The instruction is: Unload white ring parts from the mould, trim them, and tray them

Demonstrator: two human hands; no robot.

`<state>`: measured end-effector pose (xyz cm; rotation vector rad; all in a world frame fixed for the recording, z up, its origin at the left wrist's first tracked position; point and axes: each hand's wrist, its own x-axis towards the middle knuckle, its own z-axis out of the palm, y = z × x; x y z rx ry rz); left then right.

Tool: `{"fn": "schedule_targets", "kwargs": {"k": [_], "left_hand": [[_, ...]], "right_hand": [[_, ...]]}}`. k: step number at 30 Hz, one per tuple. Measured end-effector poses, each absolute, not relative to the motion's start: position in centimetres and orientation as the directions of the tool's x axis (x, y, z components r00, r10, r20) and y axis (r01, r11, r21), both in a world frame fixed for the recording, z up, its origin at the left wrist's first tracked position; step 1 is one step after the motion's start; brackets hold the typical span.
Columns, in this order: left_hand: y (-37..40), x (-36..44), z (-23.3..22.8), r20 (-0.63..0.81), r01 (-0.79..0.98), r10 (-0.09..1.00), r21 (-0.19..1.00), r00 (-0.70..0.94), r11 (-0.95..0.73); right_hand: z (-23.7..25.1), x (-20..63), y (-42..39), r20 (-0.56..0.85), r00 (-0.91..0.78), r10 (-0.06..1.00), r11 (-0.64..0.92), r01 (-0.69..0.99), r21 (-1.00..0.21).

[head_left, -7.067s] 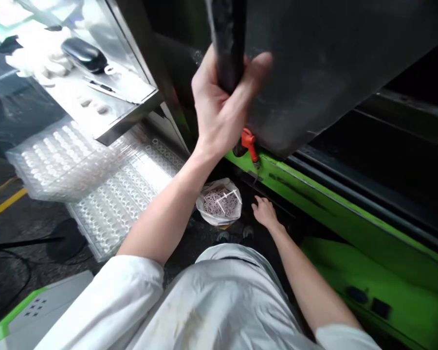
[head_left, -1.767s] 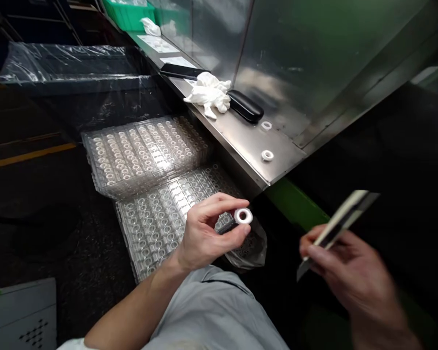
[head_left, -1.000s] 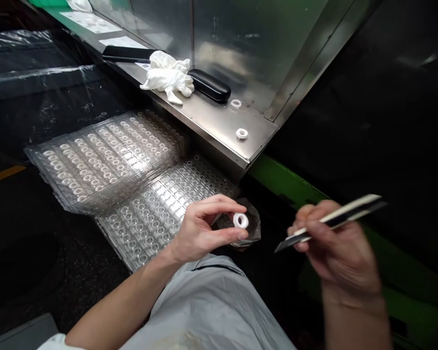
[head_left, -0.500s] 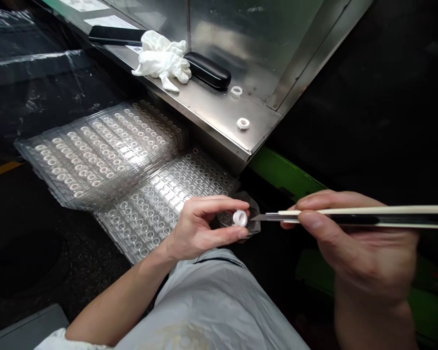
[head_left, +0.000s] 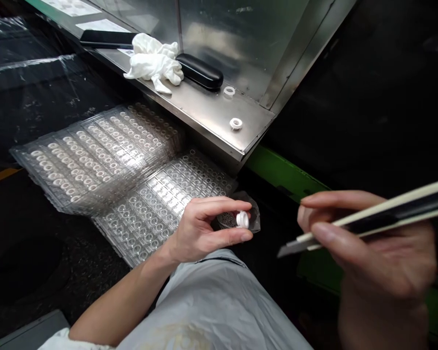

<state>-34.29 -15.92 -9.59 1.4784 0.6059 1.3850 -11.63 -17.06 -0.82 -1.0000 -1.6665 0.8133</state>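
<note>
Between the thumb and fingers of my left hand (head_left: 208, 226) is a small white plastic ring (head_left: 242, 219), its opening turned toward the right. My right hand (head_left: 368, 248) grips a utility knife (head_left: 397, 209) with a pale and black handle. The knife's blade (head_left: 290, 249) points left and down, apart from the ring. Behind the ring, an open dark plastic bag (head_left: 254, 216) holds small bits that I cannot make out. Two similar white rings, one nearer (head_left: 236, 124) and one farther (head_left: 229, 91), lie on the metal ledge.
Left of the ledge (head_left: 204, 109) stand clear trays, one stack (head_left: 95, 150) with rows of white rings, the other (head_left: 142, 214) with ring-shaped pockets. White gloves (head_left: 155, 63), a black case (head_left: 200, 71) and a dark flat object (head_left: 105, 39) lie on the ledge. A green beam (head_left: 288, 170) runs at right.
My right hand has drawn the knife back to the right, away from the ring, and its blade now tilts downward. The ring has turned slightly in my left fingers.
</note>
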Motion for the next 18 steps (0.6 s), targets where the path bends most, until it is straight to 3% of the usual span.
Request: {"fn": "schedule_targets", "kwargs": {"k": [2, 5, 8, 14, 18], "left_hand": [[-15.82, -34.22, -9.37, 0.457, -0.242, 0.858, 0.882, 0.232, -0.404], [-15.57, -34.17, -9.08, 0.506, -0.190, 0.827, 0.861, 0.246, -0.471], [-15.39, -34.15, -8.93, 0.535, -0.149, 0.805, 0.845, 0.257, -0.514], [-15.57, -34.10, -8.96, 0.453, -0.254, 0.843, 0.886, 0.292, -0.388], [-15.84, -34.00, -8.87, 0.397, -0.342, 0.874, 0.892, 0.281, -0.295]], "right_hand": [[-0.45, -11.31, -17.20, 0.351, -0.343, 0.871, 0.459, 0.318, -0.829], [-0.34, -11.29, -17.00, 0.318, -0.583, 0.748, 0.589, 0.362, -0.723], [-0.74, -11.56, -16.69, 0.294, -0.686, 0.665, 0.654, 0.346, -0.673], [-1.09, -11.47, -16.61, 0.267, -0.717, 0.644, 0.643, 0.319, -0.697], [-0.83, -10.93, -16.72, 0.354, -0.524, 0.774, 0.551, 0.283, -0.785]]}}
